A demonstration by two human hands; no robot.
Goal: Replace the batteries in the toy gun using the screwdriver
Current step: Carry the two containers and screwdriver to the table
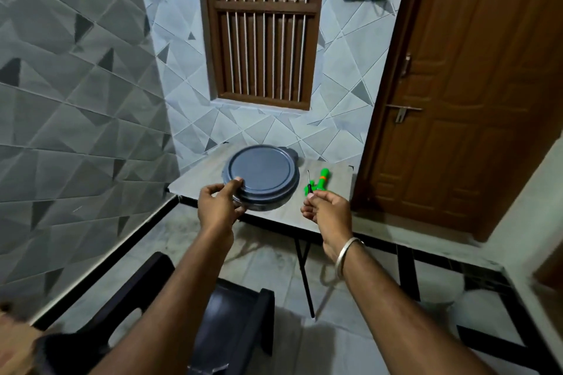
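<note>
Left grip point(217, 204): curled round the dish's point(265, 176) near rim.
Right grip point(324, 207): pinches the screwdriver point(309, 183), tip pointing away.
Gun point(321, 179): on the counter point(201, 183), beside the dish.

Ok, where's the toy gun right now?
In the head view, the toy gun lies on the right part of the table, just right of the grey container and beyond the right hand holding the screwdriver.

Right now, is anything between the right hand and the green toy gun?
Nothing visible. The right hand pinches the screwdriver just short of the toy gun; the round grey container, gripped by the left hand, sits off to the left.
</note>
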